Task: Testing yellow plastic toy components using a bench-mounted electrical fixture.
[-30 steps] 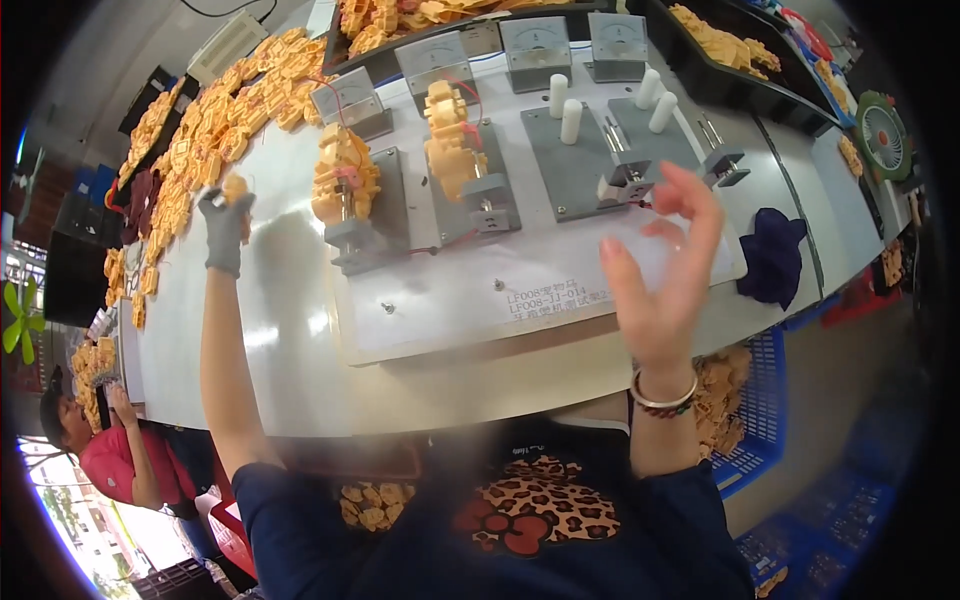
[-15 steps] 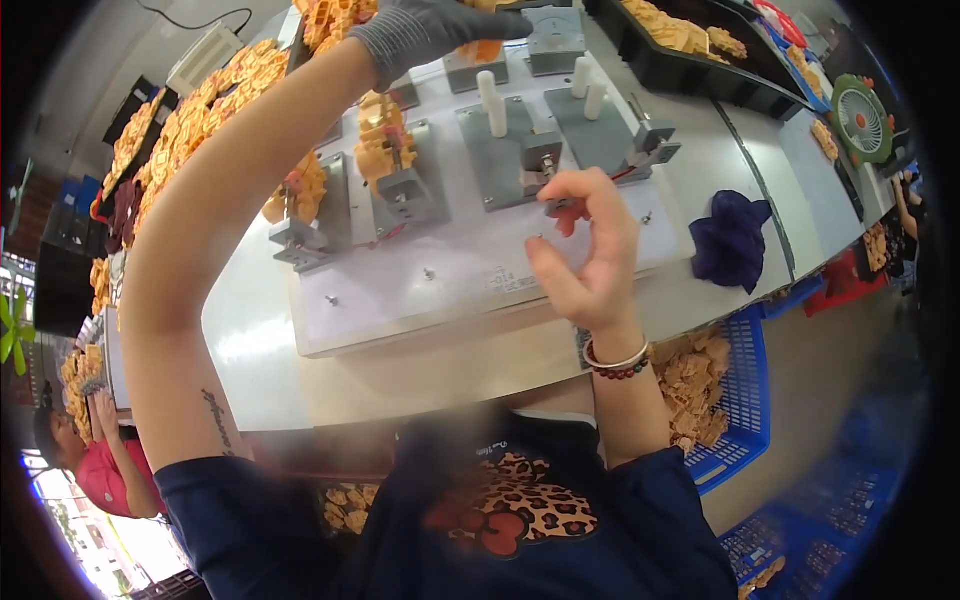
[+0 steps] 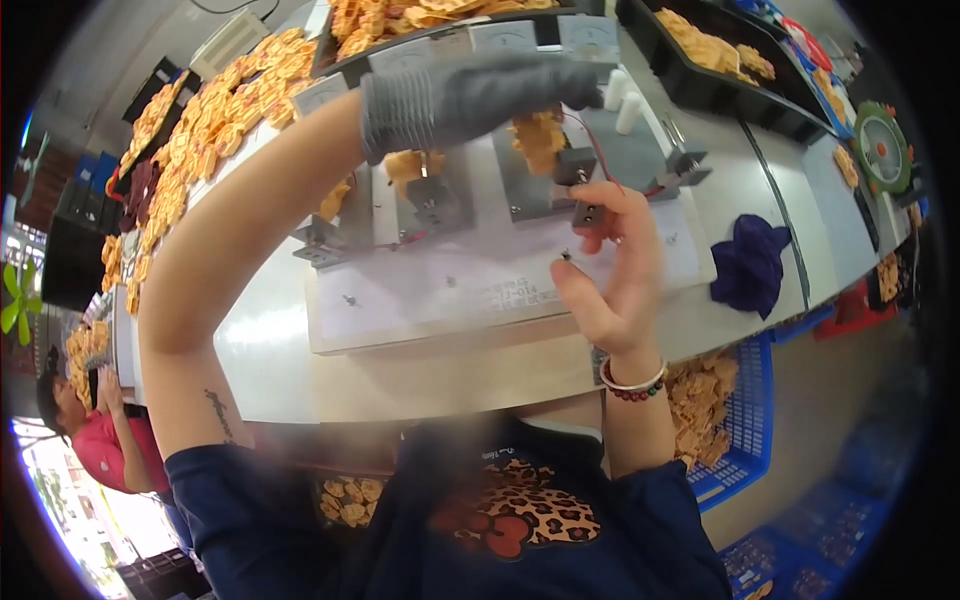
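My gloved left hand (image 3: 470,100) reaches across the fixtures on the white board (image 3: 420,310), fingers closed and partly hidden. Just below the glove, an orange-yellow moulded part (image 3: 540,142) shows on a grey fixture plate (image 3: 523,190); the hand appears to hold its upper end. My bare right hand (image 3: 625,285) hooks its fingers round a small dark grey block (image 3: 590,214) at that fixture's near end, below another block (image 3: 575,165). The right thumb stays apart, beside a small screw (image 3: 566,256). Farther left, similar parts (image 3: 410,170) sit in fixtures, partly hidden by my arm.
White posts (image 3: 627,114) stand on the fixture at right. Several meters (image 3: 502,38) line the board's back. A black tray (image 3: 700,75) holds more parts. On the table lies a purple cloth (image 3: 750,265); below it, a blue basket (image 3: 745,410). A person (image 3: 110,440) sits at far left.
My left hand has come nearer and to the right, bringing the moulded part to the fixture by my right hand. The right hand keeps its hooked pose at the block; the view has shifted slightly.
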Demonstrator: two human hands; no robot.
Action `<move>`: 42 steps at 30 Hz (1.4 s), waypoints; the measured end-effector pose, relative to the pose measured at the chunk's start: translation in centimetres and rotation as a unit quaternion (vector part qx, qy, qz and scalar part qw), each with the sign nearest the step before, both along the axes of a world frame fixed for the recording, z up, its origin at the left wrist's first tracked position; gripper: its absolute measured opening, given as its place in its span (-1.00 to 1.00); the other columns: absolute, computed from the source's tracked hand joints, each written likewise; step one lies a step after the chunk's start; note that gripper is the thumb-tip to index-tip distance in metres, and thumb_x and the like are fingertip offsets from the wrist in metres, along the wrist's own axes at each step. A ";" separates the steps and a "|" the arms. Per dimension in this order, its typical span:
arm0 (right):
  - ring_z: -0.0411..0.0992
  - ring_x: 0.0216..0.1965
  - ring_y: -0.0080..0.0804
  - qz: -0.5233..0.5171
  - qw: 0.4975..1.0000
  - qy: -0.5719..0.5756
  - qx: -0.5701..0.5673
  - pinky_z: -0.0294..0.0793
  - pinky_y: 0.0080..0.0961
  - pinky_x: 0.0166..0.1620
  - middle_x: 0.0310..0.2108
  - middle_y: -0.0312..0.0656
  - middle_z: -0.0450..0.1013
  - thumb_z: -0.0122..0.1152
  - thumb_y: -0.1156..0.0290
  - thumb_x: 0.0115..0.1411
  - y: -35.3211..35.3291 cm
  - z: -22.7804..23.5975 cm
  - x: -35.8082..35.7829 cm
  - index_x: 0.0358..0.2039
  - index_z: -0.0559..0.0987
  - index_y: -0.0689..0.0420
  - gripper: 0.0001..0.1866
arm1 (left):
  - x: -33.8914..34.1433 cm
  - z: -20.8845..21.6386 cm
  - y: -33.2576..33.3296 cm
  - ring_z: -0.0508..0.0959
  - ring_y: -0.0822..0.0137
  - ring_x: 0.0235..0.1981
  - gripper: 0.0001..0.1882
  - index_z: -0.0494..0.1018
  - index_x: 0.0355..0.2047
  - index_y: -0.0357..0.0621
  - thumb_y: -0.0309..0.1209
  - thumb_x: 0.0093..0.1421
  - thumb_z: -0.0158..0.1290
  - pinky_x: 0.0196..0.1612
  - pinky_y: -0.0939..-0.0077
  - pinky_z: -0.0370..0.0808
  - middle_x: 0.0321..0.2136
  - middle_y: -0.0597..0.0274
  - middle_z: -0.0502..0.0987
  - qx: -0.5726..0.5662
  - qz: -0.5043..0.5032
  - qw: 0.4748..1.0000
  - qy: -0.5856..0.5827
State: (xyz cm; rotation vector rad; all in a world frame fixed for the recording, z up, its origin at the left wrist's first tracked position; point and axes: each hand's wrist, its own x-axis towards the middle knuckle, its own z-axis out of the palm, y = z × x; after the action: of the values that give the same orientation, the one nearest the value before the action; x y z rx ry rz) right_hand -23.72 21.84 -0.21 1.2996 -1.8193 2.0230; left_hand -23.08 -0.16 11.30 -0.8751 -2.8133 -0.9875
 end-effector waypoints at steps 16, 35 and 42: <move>0.03 -0.64 -0.66 -0.075 0.990 -0.117 0.000 -0.03 -0.67 -0.46 -0.68 -0.40 0.11 0.25 0.48 -0.11 0.3 -1.1 1.2 0.24 -0.10 0.28 -0.04 | 3.2 -17.4 -30.6 -0.19 0.00 0.42 -0.17 -0.09 0.39 0.19 -0.05 0.15 -0.03 0.40 0.05 -0.21 0.41 0.19 -0.12 -0.462 0.556 0.686 -0.088; 0.27 -0.21 -0.55 -0.178 0.981 -0.076 0.029 0.33 -0.57 -0.12 -0.18 -0.27 0.30 0.26 0.54 0.01 4.4 0.7 -4.6 0.06 0.37 0.13 -0.45 | 22.7 -5.0 -24.0 0.25 0.17 0.24 -0.40 0.30 0.07 -0.25 -0.13 0.12 0.13 0.30 0.21 0.25 0.08 0.03 0.33 0.787 0.274 0.540 0.119; 0.25 -0.35 -0.62 -0.080 0.995 -0.021 -0.049 0.30 -0.69 -0.29 -0.25 -0.29 0.34 0.15 0.62 -0.02 6.1 -1.5 -5.9 -0.11 0.43 0.21 -0.61 | 13.1 0.4 -7.5 0.34 0.23 -0.09 -0.39 0.19 0.16 -0.34 -0.35 0.16 0.13 0.03 0.31 0.41 -0.02 -0.01 0.33 0.749 -0.037 0.651 -0.117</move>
State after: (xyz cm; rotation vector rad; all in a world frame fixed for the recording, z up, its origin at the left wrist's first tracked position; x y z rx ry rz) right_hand -29.62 27.94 -1.67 1.0558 -1.7557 2.0402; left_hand -9.99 -7.65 11.75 -0.4906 -1.0115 -2.7088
